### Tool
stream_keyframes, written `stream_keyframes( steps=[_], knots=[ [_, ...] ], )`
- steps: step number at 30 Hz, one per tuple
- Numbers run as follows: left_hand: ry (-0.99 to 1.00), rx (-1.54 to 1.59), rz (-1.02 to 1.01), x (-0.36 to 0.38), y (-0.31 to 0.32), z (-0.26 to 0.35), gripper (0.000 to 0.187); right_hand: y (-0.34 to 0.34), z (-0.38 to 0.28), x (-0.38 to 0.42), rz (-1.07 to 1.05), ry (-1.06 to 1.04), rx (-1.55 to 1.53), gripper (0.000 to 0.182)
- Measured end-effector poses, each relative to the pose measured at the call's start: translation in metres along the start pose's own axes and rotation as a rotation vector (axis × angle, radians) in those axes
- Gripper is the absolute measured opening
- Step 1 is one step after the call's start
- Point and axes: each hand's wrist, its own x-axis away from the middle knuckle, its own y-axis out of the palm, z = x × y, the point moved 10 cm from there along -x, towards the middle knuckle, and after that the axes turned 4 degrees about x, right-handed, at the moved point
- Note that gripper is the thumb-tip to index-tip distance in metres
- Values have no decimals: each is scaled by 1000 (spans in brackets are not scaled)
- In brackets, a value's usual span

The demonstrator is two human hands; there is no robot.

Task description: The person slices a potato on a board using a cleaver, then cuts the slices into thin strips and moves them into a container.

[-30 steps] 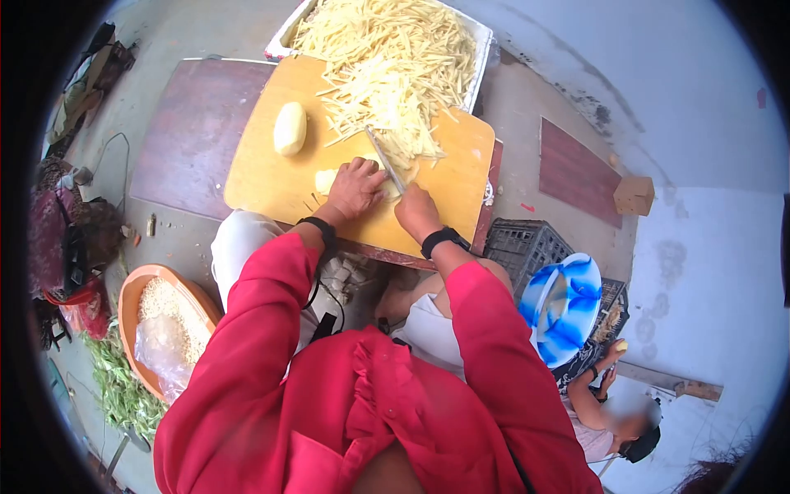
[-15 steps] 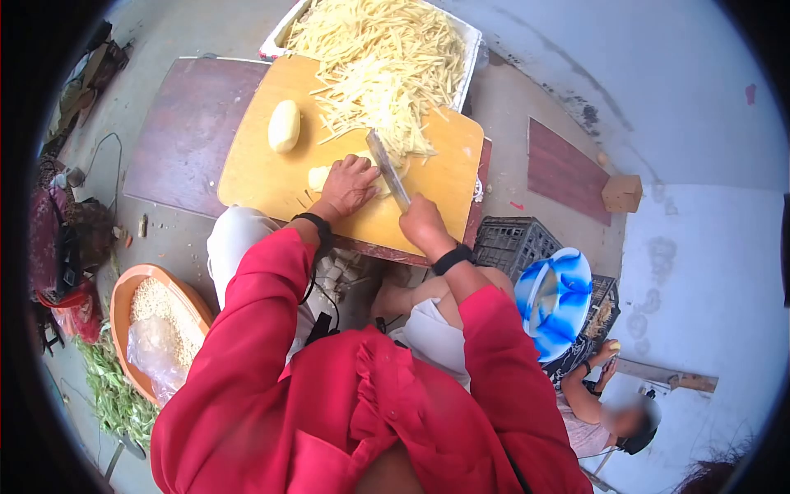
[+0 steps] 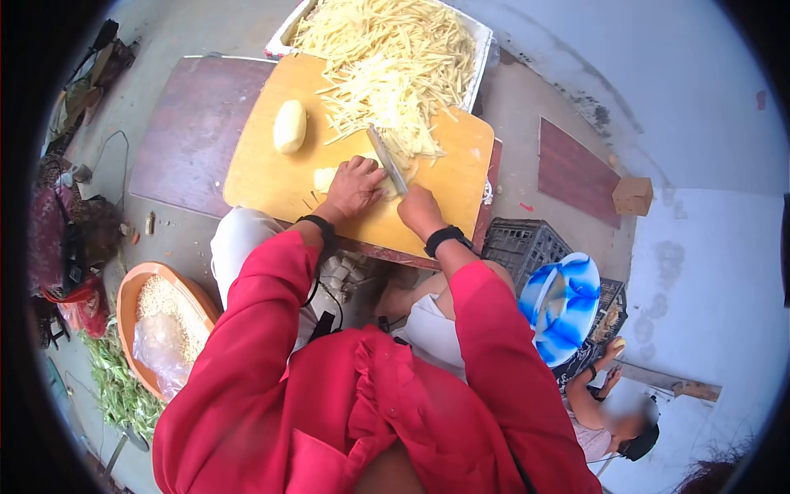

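My left hand (image 3: 355, 185) presses down on a peeled potato (image 3: 323, 179) with bent fingers; most of the potato is hidden beneath it. In my right hand (image 3: 421, 212) is a kitchen knife (image 3: 387, 160), its blade lying right beside my left fingertips. Both hands work over a yellow wooden cutting board (image 3: 267, 181). A whole peeled potato (image 3: 290, 127) lies farther back on the board, left of the knife. Cut potato strips (image 3: 387, 58) spread from the blade back into a white box (image 3: 484, 51) behind the board.
An orange basin (image 3: 129, 317) with pale pieces and a plastic bag stands at lower left, near green leaves (image 3: 115, 375). To the right are a black crate (image 3: 520, 247) and a blue-and-white basin (image 3: 561, 306). Another person (image 3: 588, 412) sits at lower right. A cardboard box (image 3: 632, 196) lies farther off.
My right hand and the knife have shifted slightly forward and left, closer to my left fingers. My left hand keeps its place on the potato. The whole view has shifted a little.
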Motion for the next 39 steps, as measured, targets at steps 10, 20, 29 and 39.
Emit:
stream_keyframes(
  steps=[10,20,29,39],
  knots=[
    [4,-11,3,-1,-5,3,34,-26,-1,2,151,53,-91,25],
    [-10,0,0,0,-7,6,35,-27,3,45,69,-11,-78,23],
    [5,12,19,-1,-6,3,37,1,-1,17,-49,5,-22,25],
    [29,29,31,-1,-8,3,30,-6,-7,-12,138,67,-161,24]
  ],
)
